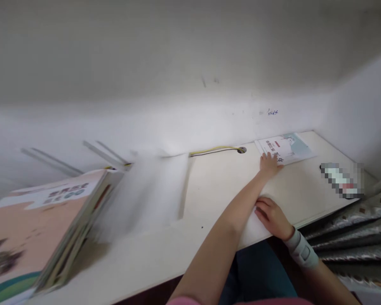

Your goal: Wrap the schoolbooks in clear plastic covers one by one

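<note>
My left hand (pixel 268 163) reaches far across the white desk (pixel 216 190), and its stretched fingers lie flat on the near left corner of a thin white and pale blue book (pixel 287 147). That book lies flat at the desk's back right, by the wall. My right hand (pixel 271 217) rests palm down near the desk's front edge, beside my left forearm. Its fingers are loosely spread and it holds nothing. A grey-white band wraps its wrist.
A blurred stack of books (pixel 41 228) with an orange-pink cover stands at the front left. A yellow cable (pixel 212 149) runs along the wall into a desk hole (pixel 241 149). A pixelated object (pixel 343 180) lies at the right edge, and grey patterned fabric (pixel 352 228) lies beyond it.
</note>
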`<action>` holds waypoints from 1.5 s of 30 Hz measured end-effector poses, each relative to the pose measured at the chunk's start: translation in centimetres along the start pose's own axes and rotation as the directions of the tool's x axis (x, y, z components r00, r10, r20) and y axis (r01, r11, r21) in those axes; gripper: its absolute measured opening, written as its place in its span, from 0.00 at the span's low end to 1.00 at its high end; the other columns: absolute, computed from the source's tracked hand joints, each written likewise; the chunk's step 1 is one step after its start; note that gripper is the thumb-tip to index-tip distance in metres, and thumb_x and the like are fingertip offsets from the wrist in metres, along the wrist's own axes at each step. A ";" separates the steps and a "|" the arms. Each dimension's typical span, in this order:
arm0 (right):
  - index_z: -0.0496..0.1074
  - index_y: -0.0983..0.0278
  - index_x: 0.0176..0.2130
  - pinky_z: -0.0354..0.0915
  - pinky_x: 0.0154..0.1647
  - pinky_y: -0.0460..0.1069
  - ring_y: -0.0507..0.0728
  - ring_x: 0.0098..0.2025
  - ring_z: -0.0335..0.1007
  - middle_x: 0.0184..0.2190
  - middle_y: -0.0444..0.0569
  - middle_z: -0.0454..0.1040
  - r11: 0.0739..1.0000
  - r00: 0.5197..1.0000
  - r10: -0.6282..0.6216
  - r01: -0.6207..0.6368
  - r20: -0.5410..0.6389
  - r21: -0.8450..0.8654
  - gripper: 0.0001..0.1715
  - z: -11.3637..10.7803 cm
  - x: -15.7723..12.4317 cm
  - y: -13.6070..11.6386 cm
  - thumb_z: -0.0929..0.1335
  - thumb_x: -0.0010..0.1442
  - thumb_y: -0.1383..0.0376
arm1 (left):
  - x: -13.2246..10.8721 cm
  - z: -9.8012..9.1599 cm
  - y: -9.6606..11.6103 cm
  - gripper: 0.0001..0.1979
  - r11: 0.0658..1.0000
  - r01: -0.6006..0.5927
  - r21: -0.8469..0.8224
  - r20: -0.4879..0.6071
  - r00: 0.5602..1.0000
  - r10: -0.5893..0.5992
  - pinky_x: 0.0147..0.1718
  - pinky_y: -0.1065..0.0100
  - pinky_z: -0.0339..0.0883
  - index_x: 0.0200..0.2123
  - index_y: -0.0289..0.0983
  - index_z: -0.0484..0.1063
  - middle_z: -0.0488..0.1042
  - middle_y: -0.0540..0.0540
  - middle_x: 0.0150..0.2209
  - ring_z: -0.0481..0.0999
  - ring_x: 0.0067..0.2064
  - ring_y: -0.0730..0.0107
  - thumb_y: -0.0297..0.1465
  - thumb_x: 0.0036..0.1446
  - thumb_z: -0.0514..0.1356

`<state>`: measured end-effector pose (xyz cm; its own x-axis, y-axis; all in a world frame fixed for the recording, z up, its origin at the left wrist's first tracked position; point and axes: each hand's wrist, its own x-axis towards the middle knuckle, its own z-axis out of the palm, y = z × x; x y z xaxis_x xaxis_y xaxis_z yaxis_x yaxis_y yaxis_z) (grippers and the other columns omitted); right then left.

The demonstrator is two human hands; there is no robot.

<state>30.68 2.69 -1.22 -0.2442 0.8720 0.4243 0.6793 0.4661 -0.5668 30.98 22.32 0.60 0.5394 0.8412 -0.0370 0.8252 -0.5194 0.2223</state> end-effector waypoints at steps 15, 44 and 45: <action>0.72 0.61 0.45 0.70 0.51 0.59 0.59 0.48 0.71 0.45 0.54 0.74 0.998 0.998 -0.051 0.050 -0.029 -0.035 0.13 -0.1 -0.9 1.8 0.62 0.64 0.62 | -18.8 -7.5 -17.0 0.29 0.823 0.529 0.208 -0.283 0.838 -0.467 0.62 0.43 0.39 0.65 0.25 0.49 0.45 0.29 0.68 0.42 0.68 0.43 0.29 0.62 0.44; 0.65 0.59 0.55 0.58 0.58 0.66 0.64 0.59 0.62 0.52 0.57 0.69 0.942 0.823 -0.174 -0.020 -0.540 -0.334 0.20 -2.0 2.5 -4.3 0.61 0.64 0.67 | -35.5 -14.4 -12.6 0.11 0.560 -0.230 -0.796 -0.597 0.453 -0.662 0.11 0.76 0.41 0.35 0.40 0.68 0.53 0.61 0.12 0.50 0.11 0.81 0.41 0.61 0.54; 0.67 0.59 0.53 0.58 0.58 0.66 0.64 0.57 0.64 0.50 0.56 0.71 0.919 0.833 -0.186 -0.040 -0.521 -0.392 0.18 -3.4 1.9 -3.7 0.61 0.63 0.67 | -36.0 -13.4 -14.0 0.11 0.548 -0.174 -0.818 -0.562 0.447 -0.697 0.11 0.76 0.41 0.35 0.39 0.68 0.54 0.61 0.12 0.50 0.11 0.81 0.41 0.61 0.54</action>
<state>30.03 2.12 4.11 0.0308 0.5615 0.8269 0.9051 0.3353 -0.2614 -2.26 1.32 11.88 -0.4282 0.8219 0.3757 0.2208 -0.3080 0.9254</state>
